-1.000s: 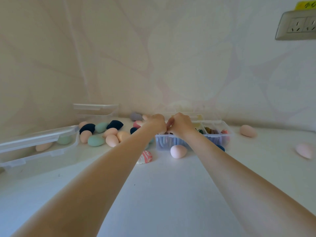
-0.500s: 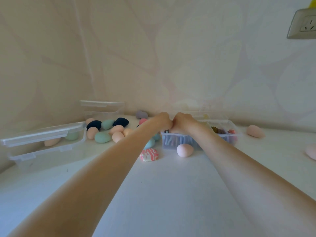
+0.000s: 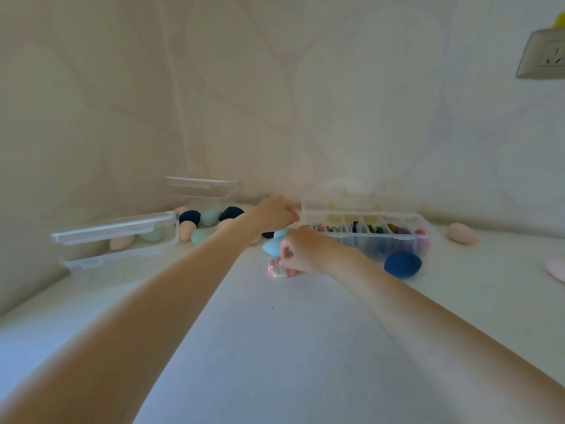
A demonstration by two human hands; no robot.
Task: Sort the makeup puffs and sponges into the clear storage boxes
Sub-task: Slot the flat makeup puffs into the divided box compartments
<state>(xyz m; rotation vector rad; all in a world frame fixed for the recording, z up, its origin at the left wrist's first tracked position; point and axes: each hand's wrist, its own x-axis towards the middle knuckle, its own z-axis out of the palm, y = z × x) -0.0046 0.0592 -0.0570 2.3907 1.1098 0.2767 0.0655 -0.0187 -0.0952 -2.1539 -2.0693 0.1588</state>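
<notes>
My right hand [image 3: 301, 252] curls down onto a pink-and-white patterned puff [image 3: 282, 271] on the white table and grips its top edge. Just behind it lies a light blue sponge [image 3: 272, 246]. My left hand [image 3: 273, 214] hovers with curled fingers at the left end of the divided clear box [image 3: 425, 232]; its palm is hidden. A dark blue sponge [image 3: 402, 264] sits in front of that box. Navy, green and peach sponges [image 3: 200, 223] lie in a pile at the back left.
A clear box [image 3: 116, 229] at left holds a peach and a green sponge, and another clear box [image 3: 201, 186] stands by the wall. A peach sponge [image 3: 462, 233] and a pale pink one [image 3: 557, 268] lie at right. A wall outlet [image 3: 541, 55] is upper right.
My right hand left the divided box and dropped down-left onto the patterned puff. My left hand drew slightly left. The dark blue sponge is now uncovered; the pale pink egg sponge is out of sight.
</notes>
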